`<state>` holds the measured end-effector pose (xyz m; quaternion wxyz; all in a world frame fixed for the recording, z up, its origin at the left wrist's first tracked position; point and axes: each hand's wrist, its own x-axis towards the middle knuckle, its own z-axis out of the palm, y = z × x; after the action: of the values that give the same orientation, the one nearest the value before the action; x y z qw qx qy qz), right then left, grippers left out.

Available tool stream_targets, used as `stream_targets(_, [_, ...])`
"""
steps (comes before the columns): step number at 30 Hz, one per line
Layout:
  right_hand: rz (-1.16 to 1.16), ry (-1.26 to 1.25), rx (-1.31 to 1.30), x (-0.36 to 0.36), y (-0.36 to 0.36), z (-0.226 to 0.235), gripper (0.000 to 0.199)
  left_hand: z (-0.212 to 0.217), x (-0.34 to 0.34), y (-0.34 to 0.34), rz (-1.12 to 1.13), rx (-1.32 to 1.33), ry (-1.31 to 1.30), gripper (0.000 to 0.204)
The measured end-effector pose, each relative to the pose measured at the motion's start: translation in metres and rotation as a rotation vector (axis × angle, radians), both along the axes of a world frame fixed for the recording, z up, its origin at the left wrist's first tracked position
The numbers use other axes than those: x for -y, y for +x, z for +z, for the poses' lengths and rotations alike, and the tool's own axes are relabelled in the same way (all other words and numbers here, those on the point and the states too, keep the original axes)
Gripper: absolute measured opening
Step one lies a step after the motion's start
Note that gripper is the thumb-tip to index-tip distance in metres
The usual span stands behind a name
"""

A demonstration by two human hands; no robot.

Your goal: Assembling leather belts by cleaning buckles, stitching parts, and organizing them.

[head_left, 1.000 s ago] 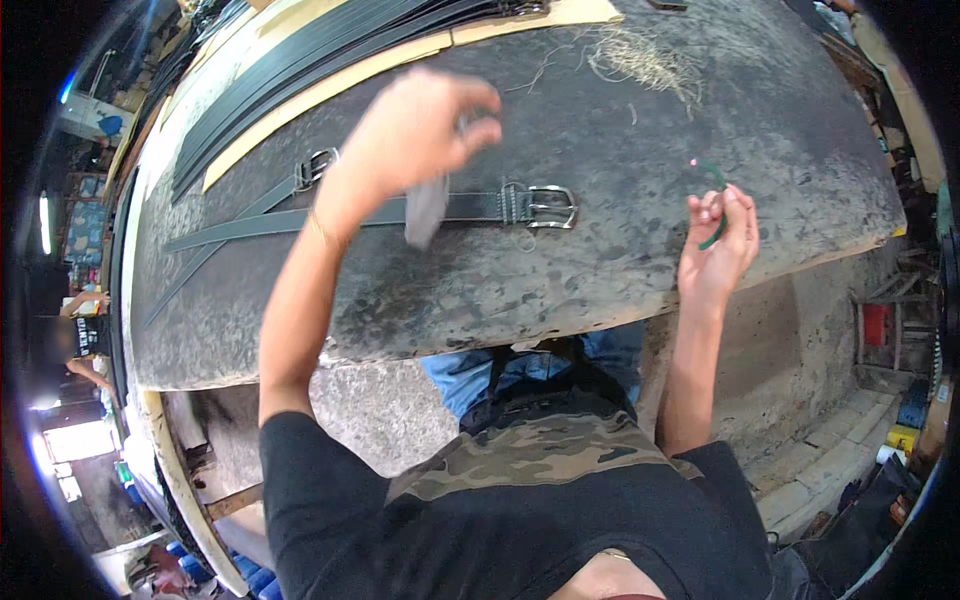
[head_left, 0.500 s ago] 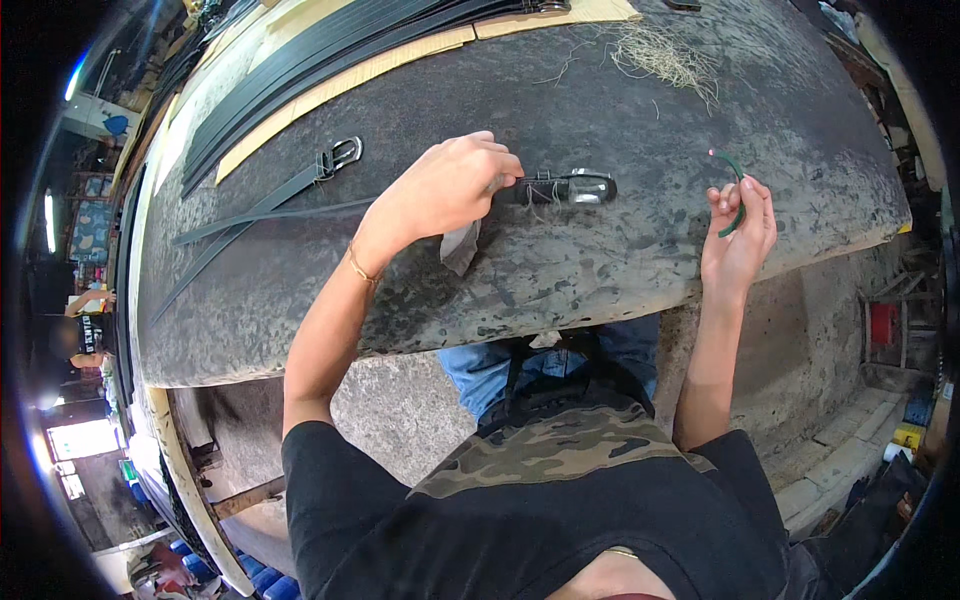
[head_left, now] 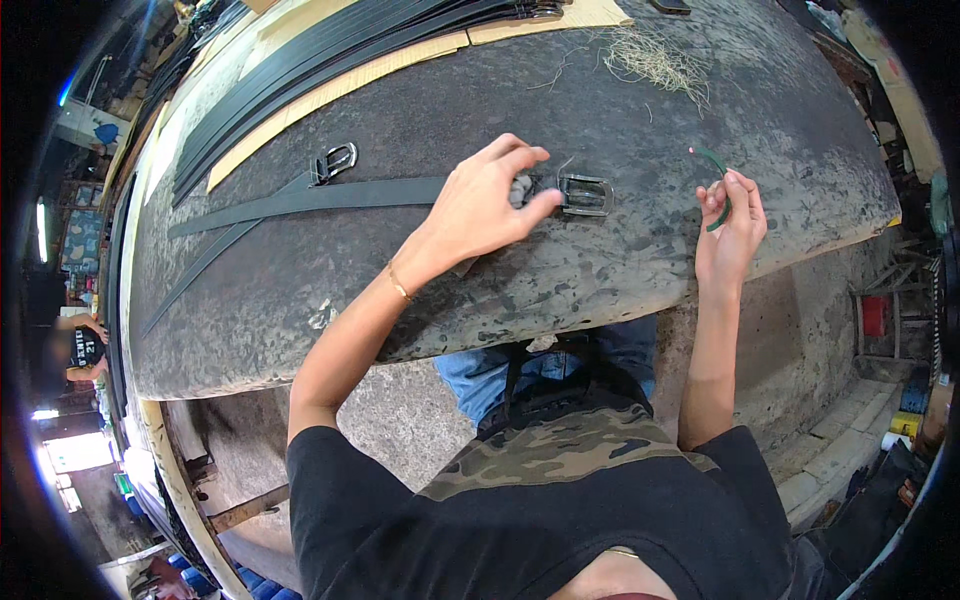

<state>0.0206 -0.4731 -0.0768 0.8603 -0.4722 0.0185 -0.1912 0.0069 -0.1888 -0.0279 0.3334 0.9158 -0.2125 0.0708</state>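
Note:
A black belt (head_left: 350, 194) lies flat across the dark work table, its metal buckle (head_left: 588, 196) pointing right. Over the belt just left of that buckle is my left hand (head_left: 480, 200), thumb and forefinger apart. A bunched grey cloth (head_left: 521, 189) shows between them, held in the hand; the other fingers are hidden. To the right, raised above the table's near edge, my right hand (head_left: 735, 215) pinches a thin, curved green tool (head_left: 712, 158) with a pinkish tip. A second belt (head_left: 205, 276) with a buckle (head_left: 340, 160) crosses beneath the first.
Several black straps (head_left: 330, 65) are stacked on tan board (head_left: 340, 103) along the far left. A tangle of pale threads (head_left: 655, 65) lies at the back right. The padded table's rounded near edge (head_left: 590, 310) runs before me. Another person (head_left: 85, 345) is far off left.
The belt under my left hand has turned over and now lies flatter. My left thumb and forefinger have spread apart from their pinch. My right hand keeps the green tool nearly in place.

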Motion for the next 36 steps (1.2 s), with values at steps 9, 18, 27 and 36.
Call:
stream_targets(9, [0.185, 0.288, -0.153, -0.027, 0.001, 0.016, 0.009, -0.029, 0.017, 0.007, 0.083, 0.210, 0.046, 0.019])
stream_targets(18, [0.391, 0.285, -0.310, -0.088, 0.006, 0.022, 0.006, -0.035, 0.005, 0.001, -0.052, 0.301, -0.090, 0.011])
stream_targets(27, [0.209, -0.391, -0.051, -0.086, 0.004, 0.007, 0.005, -0.033, 0.005, -0.002, -0.069, 0.258, -0.153, 0.008])
stream_targets(36, [0.258, -0.075, -0.141, -0.095, 0.001, 0.012, 0.006, -0.027, -0.001, -0.004, -0.029, 0.152, -0.165, 0.006])
